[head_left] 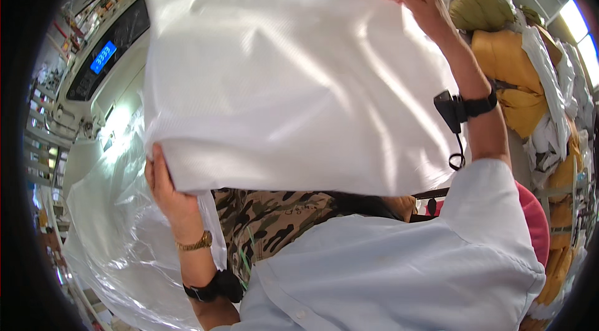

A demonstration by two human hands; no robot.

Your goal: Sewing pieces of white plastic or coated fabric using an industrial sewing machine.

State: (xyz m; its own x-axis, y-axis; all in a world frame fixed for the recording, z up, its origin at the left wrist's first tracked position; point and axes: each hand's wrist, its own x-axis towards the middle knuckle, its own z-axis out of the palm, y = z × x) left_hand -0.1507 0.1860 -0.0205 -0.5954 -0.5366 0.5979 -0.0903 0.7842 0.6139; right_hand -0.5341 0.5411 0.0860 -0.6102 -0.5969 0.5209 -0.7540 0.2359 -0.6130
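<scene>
A large white sheet of woven-looking, slightly shiny material [274,81] spreads in front of me, creased and raised in folds on its right side. At its near left corner my left hand [170,190] is closed on the edge, fingers over the top. My right hand [421,3] reaches up to the sheet's far right edge, its fingers stretched out and slightly blurred. What lies under the sheet is hidden.
To the left stands a pale sewing machine [78,75] with a lit blue display [103,56]. Clear plastic film [118,225] covers the surface beside it. Yellow and white cloth bundles [508,66] pile up on the right. A red chair back [533,225] is behind my right arm.
</scene>
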